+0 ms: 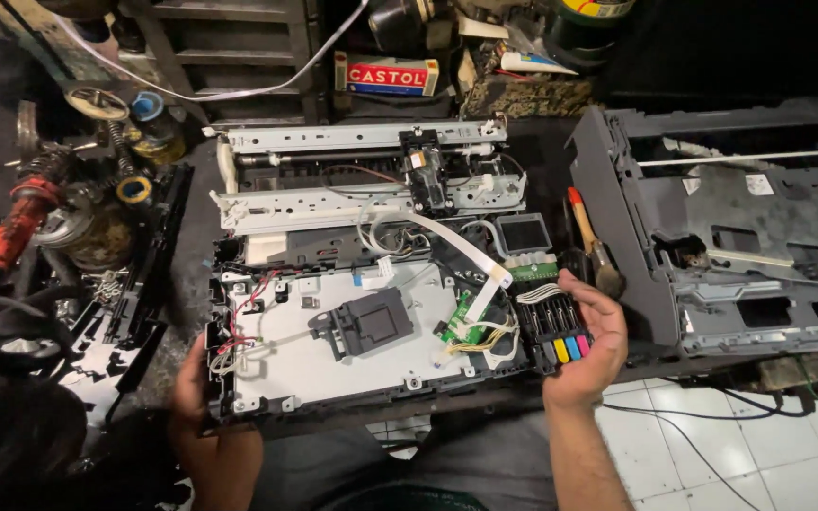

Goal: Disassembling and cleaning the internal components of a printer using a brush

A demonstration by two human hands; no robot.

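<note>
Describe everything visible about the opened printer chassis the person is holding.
The opened black-framed printer chassis with a pale metal base plate lies flat, its covers removed. A dark grey square pad sits mid-plate, red wires run along its left edge, and a white ribbon cable curves to a small green circuit board. Metal rails cross its back. The left hand grips its left front corner; the right hand cups its ink block with coloured tabs.
</note>
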